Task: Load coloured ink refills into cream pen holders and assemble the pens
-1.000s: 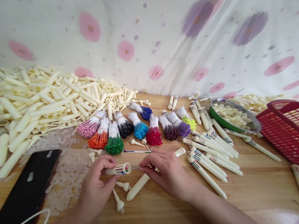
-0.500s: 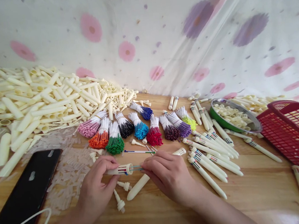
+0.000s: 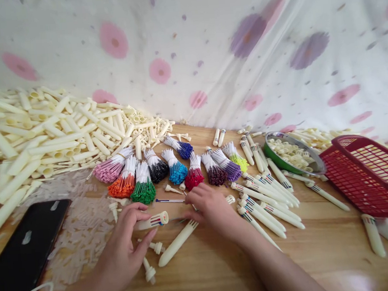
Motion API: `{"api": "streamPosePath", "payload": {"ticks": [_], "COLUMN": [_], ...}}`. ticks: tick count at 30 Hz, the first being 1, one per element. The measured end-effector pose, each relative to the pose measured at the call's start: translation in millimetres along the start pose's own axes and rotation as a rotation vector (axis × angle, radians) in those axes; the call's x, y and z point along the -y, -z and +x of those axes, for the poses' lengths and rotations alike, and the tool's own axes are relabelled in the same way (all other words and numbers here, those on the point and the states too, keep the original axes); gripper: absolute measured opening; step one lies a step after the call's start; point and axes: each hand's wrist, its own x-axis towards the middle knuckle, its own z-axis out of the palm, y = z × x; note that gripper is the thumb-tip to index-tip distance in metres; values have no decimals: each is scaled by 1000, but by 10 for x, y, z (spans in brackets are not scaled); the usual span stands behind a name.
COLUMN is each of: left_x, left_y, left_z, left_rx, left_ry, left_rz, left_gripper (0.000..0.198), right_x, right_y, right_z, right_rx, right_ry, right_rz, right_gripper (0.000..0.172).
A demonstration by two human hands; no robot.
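Observation:
My left hand (image 3: 129, 241) has its thumb and fingers closed round a short cream multicolour pen barrel (image 3: 157, 219). The barrel's slotted, open end points right, and coloured sliders show in its slots. Across from it, my right hand (image 3: 208, 208) is lowered over the table just below the red refill bundle (image 3: 194, 175), thumb and index finger apart. A thin pale piece shows near its fingertips, partly hidden. Beside that hand lies a blue-tipped refill (image 3: 169, 201). A longer cream pen body (image 3: 176, 248) lies on the table below both hands, its upper end near my right wrist.
Refill bundles in several colours, such as green (image 3: 143, 189), stand behind my hands. Assembled pens (image 3: 268, 207) lie right, near a green bowl (image 3: 285, 166) and a red basket (image 3: 358, 180). Left are piled barrels (image 3: 42, 137), clear plastic bits (image 3: 76, 239) and a black phone (image 3: 28, 248).
My right hand has moved away from the barrel's open end and up toward the refills; the light blue tubes between the hands no longer show. The view has shifted slightly right.

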Motion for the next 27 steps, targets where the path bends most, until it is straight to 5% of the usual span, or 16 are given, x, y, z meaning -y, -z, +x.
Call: {"api": "streamPosePath", "payload": {"ticks": [4,7,10,16,23,27], "left_x": [-36,-47,-41,-32,-15,-6], "left_y": [5,4,-2,3,0,-3], "left_z": [-21,-15,1,20,31,36], "left_rx": [46,28,-18,-44,-63,-46], "left_ry": [41,40,20,7,-19,12], "left_rz": [-22,-44,-53,-56,-31,-47], "left_gripper": [11,9,9,7,7,7], "right_x": [-315,-504,-572,-656,-782,-646], "right_y": [244,288,224,140,119,298], "right_z": [-34,-40,-23,-15,-26,-59], "right_rx": [-227,-198,-146,-176,-128,-69], "right_ry": [-420,-578,-629,-698,-631,-523], "right_rz": [-51,-166,-212,173,582,730], "right_gripper": [26,27,26,20,16,19]}}
